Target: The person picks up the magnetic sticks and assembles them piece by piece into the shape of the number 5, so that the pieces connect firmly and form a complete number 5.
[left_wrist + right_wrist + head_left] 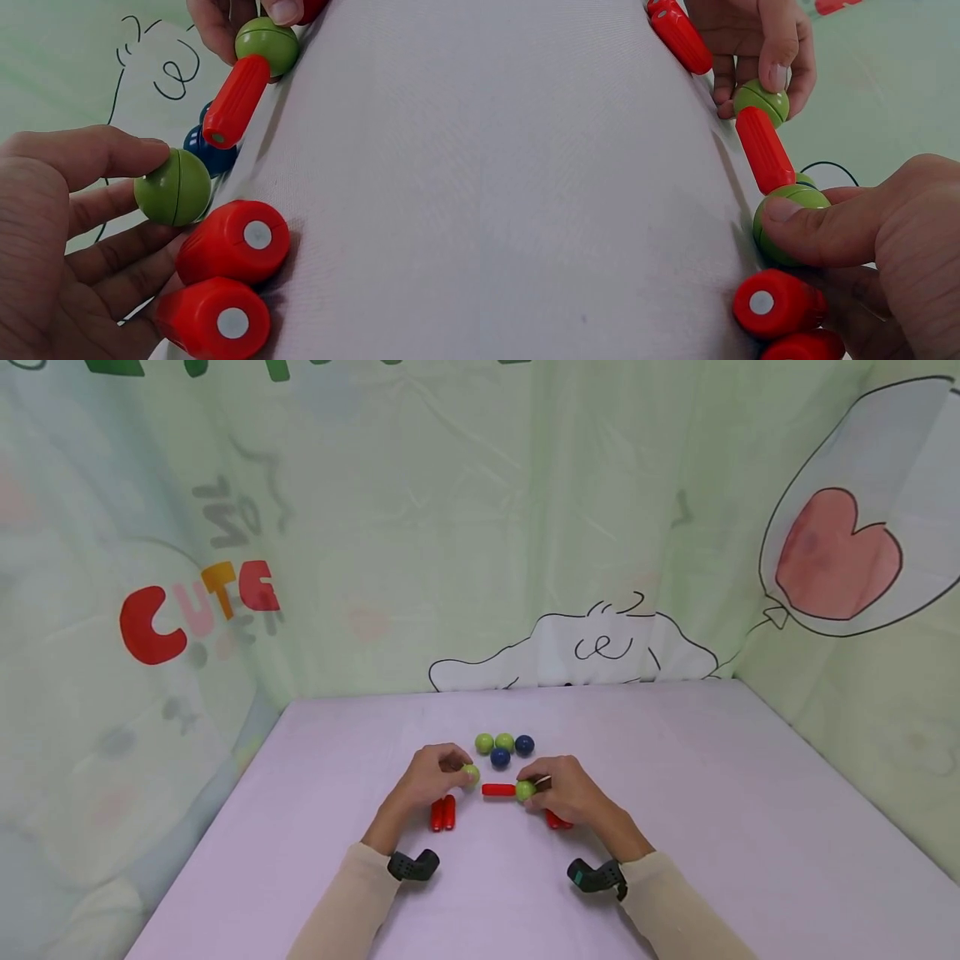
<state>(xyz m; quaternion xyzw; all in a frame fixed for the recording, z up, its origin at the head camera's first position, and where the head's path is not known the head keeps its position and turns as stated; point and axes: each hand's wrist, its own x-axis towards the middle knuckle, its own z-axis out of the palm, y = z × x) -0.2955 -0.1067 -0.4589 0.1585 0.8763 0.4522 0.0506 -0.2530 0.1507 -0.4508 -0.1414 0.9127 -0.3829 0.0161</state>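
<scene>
My left hand point(435, 772) pinches a green ball point(176, 187) between thumb and fingers, a little above the table. To its right, my right hand point(566, 789) grips another green ball point(789, 225). A red ribbed rod point(498, 790) with a pale tip juts out leftward from that second ball, toward the left hand's ball. In the head view a narrow gap shows between the rod's free end and the left ball. Two red rods point(234, 241) lie side by side under the left hand. Beneath the right hand are two more red rods point(778, 304), partly hidden by it.
Just beyond the hands, two green balls point(484, 743) and two dark blue balls point(524, 745) sit in a cluster. The pale table point(675, 760) ends at a printed curtain point(412, 527) at the back and sides.
</scene>
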